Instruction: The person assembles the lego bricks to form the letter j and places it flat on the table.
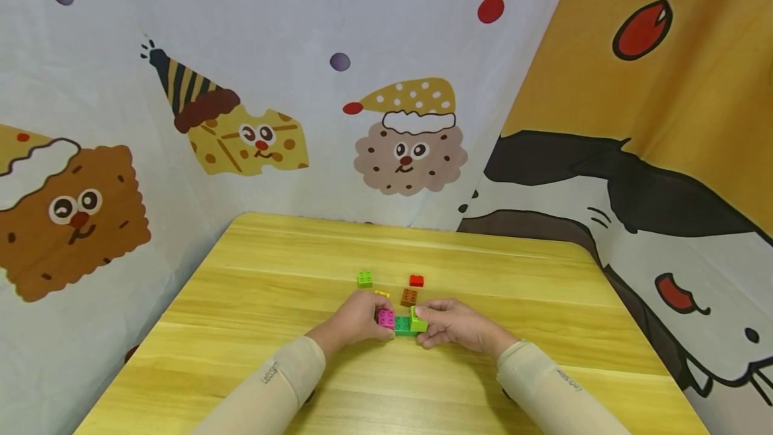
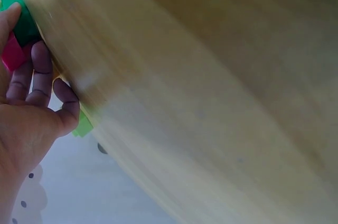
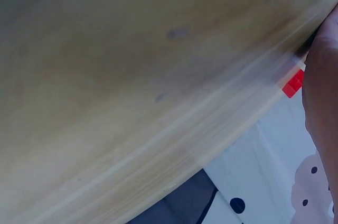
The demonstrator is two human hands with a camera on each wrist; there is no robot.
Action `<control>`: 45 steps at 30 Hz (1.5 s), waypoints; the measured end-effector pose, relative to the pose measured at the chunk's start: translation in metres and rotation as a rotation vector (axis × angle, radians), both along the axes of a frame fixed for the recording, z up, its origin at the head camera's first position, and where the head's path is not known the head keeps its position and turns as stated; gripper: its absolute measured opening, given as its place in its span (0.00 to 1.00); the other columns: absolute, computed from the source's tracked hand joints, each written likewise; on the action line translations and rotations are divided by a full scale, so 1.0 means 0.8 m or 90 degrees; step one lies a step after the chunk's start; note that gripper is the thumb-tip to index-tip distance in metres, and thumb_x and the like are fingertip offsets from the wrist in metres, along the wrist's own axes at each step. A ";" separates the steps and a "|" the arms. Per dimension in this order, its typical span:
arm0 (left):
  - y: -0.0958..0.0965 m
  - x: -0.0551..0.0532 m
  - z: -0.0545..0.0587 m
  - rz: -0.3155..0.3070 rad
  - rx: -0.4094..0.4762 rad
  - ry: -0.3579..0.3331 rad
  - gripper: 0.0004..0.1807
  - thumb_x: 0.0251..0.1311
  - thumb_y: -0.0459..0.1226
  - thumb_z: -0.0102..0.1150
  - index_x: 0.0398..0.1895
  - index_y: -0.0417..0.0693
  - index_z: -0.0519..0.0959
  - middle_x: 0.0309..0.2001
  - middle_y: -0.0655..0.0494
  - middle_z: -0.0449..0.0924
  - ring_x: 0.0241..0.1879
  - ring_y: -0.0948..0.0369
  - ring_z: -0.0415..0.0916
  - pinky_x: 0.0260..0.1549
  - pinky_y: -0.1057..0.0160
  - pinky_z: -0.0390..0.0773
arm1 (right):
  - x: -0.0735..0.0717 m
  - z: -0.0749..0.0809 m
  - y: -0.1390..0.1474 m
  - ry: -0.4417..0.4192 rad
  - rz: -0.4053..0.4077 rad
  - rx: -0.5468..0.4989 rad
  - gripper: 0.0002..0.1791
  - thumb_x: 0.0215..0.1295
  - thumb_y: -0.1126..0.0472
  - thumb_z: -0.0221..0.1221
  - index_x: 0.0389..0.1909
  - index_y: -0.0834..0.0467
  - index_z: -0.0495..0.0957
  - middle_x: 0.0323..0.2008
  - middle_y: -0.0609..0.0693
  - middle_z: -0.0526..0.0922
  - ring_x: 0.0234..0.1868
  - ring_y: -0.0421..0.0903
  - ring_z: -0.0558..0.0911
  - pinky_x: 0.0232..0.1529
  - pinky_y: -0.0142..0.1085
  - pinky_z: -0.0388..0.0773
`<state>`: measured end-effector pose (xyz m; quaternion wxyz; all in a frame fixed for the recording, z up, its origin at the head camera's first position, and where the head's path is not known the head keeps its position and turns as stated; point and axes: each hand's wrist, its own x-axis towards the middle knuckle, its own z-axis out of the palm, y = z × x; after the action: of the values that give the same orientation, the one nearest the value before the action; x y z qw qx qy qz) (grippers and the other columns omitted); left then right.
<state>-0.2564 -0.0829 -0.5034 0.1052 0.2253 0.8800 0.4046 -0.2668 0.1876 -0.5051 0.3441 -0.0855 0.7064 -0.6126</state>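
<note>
A long green toy brick (image 1: 401, 326) lies on the wooden table between both hands, with a pink brick (image 1: 386, 318) at its left end. My left hand (image 1: 361, 318) grips that end, thumb in front and fingers behind; in the left wrist view the pink brick (image 2: 13, 54) shows between thumb and fingers beside the green brick (image 2: 24, 20). At the opposite end, my right hand (image 1: 454, 325) pinches a lime brick (image 1: 418, 320) over the green one. Only the edge of the right hand (image 3: 323, 76) enters the right wrist view, its fingertips out of frame.
Behind the hands stand another lime brick (image 1: 365, 279), a red brick (image 1: 417, 280) and a brown brick (image 1: 409, 297). A yellow brick (image 1: 382, 295) is partly hidden by the left hand. Beyond the table's (image 1: 290, 247) far edge hangs a printed curtain (image 1: 290, 19).
</note>
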 end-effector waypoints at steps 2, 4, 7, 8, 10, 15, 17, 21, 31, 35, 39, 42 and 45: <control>0.000 0.000 0.000 0.001 -0.002 0.002 0.13 0.50 0.35 0.84 0.35 0.51 0.86 0.27 0.64 0.81 0.27 0.68 0.74 0.27 0.69 0.78 | 0.000 0.001 0.000 0.000 0.001 0.001 0.35 0.79 0.45 0.61 0.70 0.69 0.70 0.42 0.59 0.89 0.43 0.50 0.91 0.53 0.44 0.89; 0.000 0.000 0.000 0.003 -0.001 0.001 0.13 0.50 0.35 0.84 0.35 0.51 0.86 0.27 0.64 0.81 0.27 0.68 0.75 0.27 0.69 0.78 | 0.000 0.001 -0.001 0.001 0.001 0.000 0.35 0.79 0.45 0.61 0.70 0.69 0.70 0.42 0.59 0.89 0.43 0.50 0.91 0.53 0.44 0.89; 0.001 0.001 0.001 0.005 0.004 -0.003 0.13 0.50 0.34 0.84 0.36 0.50 0.86 0.27 0.63 0.82 0.28 0.67 0.75 0.27 0.69 0.78 | 0.000 0.002 -0.001 0.001 0.000 0.001 0.36 0.79 0.45 0.61 0.71 0.69 0.70 0.42 0.59 0.89 0.43 0.50 0.91 0.53 0.44 0.89; 0.001 0.001 0.002 0.006 0.004 -0.005 0.13 0.50 0.34 0.84 0.36 0.50 0.86 0.27 0.62 0.82 0.28 0.67 0.75 0.27 0.69 0.78 | 0.000 0.002 -0.001 0.001 0.000 0.001 0.36 0.78 0.44 0.61 0.71 0.69 0.70 0.42 0.59 0.89 0.43 0.50 0.91 0.53 0.44 0.89; 0.001 0.001 0.003 0.008 0.003 -0.004 0.14 0.50 0.34 0.84 0.36 0.50 0.86 0.27 0.62 0.82 0.28 0.66 0.76 0.28 0.68 0.79 | 0.000 0.002 -0.001 0.003 -0.001 0.000 0.36 0.78 0.44 0.61 0.71 0.69 0.69 0.42 0.59 0.89 0.43 0.50 0.91 0.53 0.44 0.89; 0.001 0.002 0.005 0.012 -0.009 -0.003 0.14 0.51 0.35 0.84 0.37 0.50 0.86 0.28 0.63 0.82 0.29 0.67 0.76 0.28 0.69 0.79 | 0.000 0.003 0.000 0.005 0.003 0.001 0.37 0.78 0.44 0.62 0.71 0.69 0.70 0.42 0.59 0.89 0.44 0.50 0.91 0.54 0.45 0.89; 0.001 0.003 0.005 0.013 -0.011 -0.005 0.14 0.51 0.36 0.84 0.37 0.50 0.86 0.28 0.63 0.82 0.29 0.67 0.76 0.29 0.69 0.79 | 0.000 0.003 0.000 0.006 0.005 0.001 0.37 0.78 0.44 0.62 0.71 0.69 0.70 0.43 0.59 0.90 0.44 0.50 0.91 0.54 0.45 0.89; 0.000 0.003 0.003 0.014 -0.011 0.002 0.14 0.51 0.35 0.84 0.37 0.50 0.86 0.28 0.63 0.82 0.28 0.67 0.76 0.28 0.69 0.79 | 0.000 0.004 -0.001 0.005 0.008 0.000 0.36 0.78 0.44 0.62 0.70 0.69 0.70 0.43 0.59 0.90 0.43 0.50 0.91 0.54 0.45 0.89; -0.002 0.001 0.000 0.019 -0.006 0.000 0.13 0.51 0.36 0.84 0.37 0.51 0.86 0.27 0.64 0.82 0.28 0.67 0.76 0.28 0.69 0.79 | -0.001 0.006 -0.001 -0.002 0.016 -0.007 0.37 0.78 0.45 0.62 0.72 0.69 0.69 0.42 0.58 0.90 0.44 0.49 0.91 0.54 0.45 0.89; -0.003 0.001 0.000 0.019 -0.006 0.001 0.14 0.51 0.36 0.84 0.37 0.51 0.87 0.27 0.64 0.82 0.28 0.68 0.76 0.28 0.69 0.79 | -0.002 0.006 -0.002 -0.002 0.018 -0.003 0.37 0.78 0.45 0.62 0.72 0.69 0.69 0.42 0.58 0.90 0.44 0.49 0.91 0.54 0.45 0.89; -0.002 0.002 0.000 0.018 -0.010 0.007 0.14 0.51 0.36 0.84 0.38 0.51 0.87 0.28 0.64 0.82 0.28 0.68 0.75 0.29 0.69 0.78 | -0.002 0.005 -0.002 0.003 0.019 0.005 0.39 0.78 0.44 0.61 0.73 0.71 0.67 0.43 0.60 0.90 0.44 0.50 0.91 0.55 0.45 0.88; -0.001 0.003 0.000 0.018 -0.013 0.011 0.14 0.51 0.37 0.84 0.38 0.50 0.87 0.28 0.64 0.82 0.29 0.68 0.75 0.29 0.69 0.78 | -0.001 0.006 0.000 0.009 0.022 0.009 0.42 0.79 0.42 0.60 0.74 0.73 0.64 0.44 0.62 0.90 0.44 0.51 0.91 0.55 0.45 0.88; 0.001 0.004 0.001 0.018 -0.015 0.013 0.14 0.51 0.37 0.85 0.38 0.50 0.87 0.28 0.64 0.82 0.29 0.67 0.75 0.29 0.69 0.78 | -0.001 0.007 0.002 0.017 0.024 0.013 0.44 0.80 0.41 0.58 0.76 0.74 0.60 0.46 0.63 0.89 0.45 0.51 0.91 0.55 0.45 0.88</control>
<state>-0.2534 -0.0823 -0.5026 0.0929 0.2156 0.8890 0.3930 -0.2677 0.1894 -0.4998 0.3468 -0.1035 0.7155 -0.5976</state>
